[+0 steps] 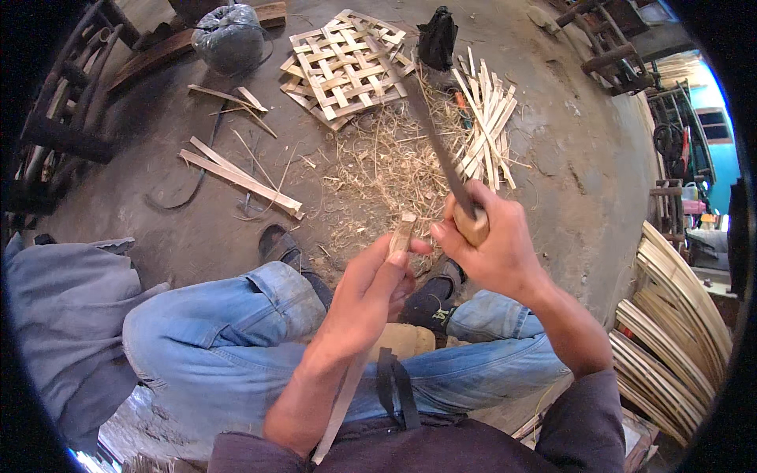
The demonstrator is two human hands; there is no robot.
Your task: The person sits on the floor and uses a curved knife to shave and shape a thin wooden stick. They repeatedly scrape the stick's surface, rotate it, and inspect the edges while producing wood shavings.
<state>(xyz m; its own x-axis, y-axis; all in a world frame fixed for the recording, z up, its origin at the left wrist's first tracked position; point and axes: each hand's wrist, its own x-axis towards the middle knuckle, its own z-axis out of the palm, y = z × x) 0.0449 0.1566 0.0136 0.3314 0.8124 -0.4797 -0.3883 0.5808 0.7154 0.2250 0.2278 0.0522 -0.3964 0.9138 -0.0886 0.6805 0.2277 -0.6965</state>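
Note:
My left hand point(363, 296) is closed round a pale bamboo strip point(403, 230), with the thumb along it. One end stands up past the fingers; the strip's tail hangs below my wrist toward my lap. To the right, my right hand point(503, 240) grips the wooden handle of a long knife point(432, 134). Its dark, narrow blade points up and away, over the floor. The handle is close to the strip's upper end, and I see a small gap between them. Beneath both hands lies a heap of thin shavings point(386, 162).
Woven lattice panels point(347, 67) lie stacked ahead, beside a black bag point(436, 39). Cut strips are piled right point(485, 118) and left point(240, 181). A grey plastic bundle point(228, 39) sits far left. Long bamboo slats point(670, 331) lean at the right.

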